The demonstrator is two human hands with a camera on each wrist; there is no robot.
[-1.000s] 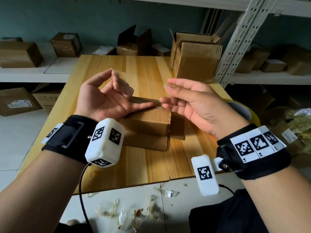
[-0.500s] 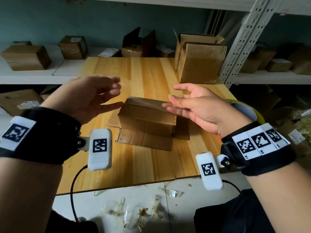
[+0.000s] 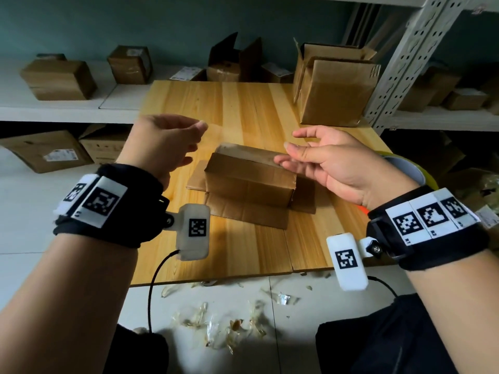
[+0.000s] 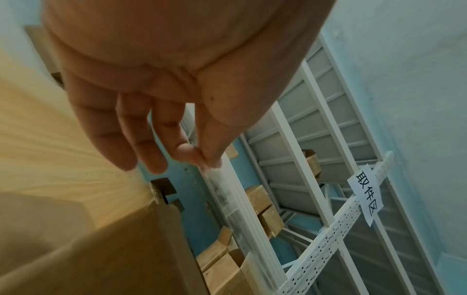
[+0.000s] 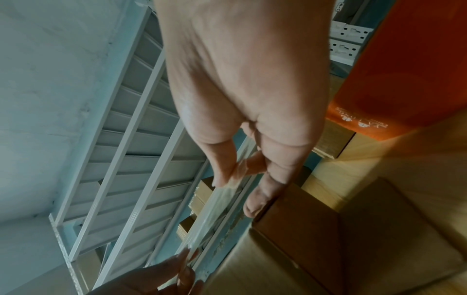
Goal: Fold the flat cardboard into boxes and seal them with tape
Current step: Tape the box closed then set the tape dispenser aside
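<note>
Matt cardboard box [image 3: 249, 182], glossy wood table [image 3: 243, 109]

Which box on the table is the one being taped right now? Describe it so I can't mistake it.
On the wooden table, look between the left hand and right hand, under the clear tape strip they stretch. The low box there has flaps splayed flat on the tabletop, unlike the taller open box at the far right corner.

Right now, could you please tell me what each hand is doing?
Left hand: thumb and forefinger pinch one end of a clear tape strip.
Right hand: pinches the strip's other end, stretched above the cardboard box.
</note>
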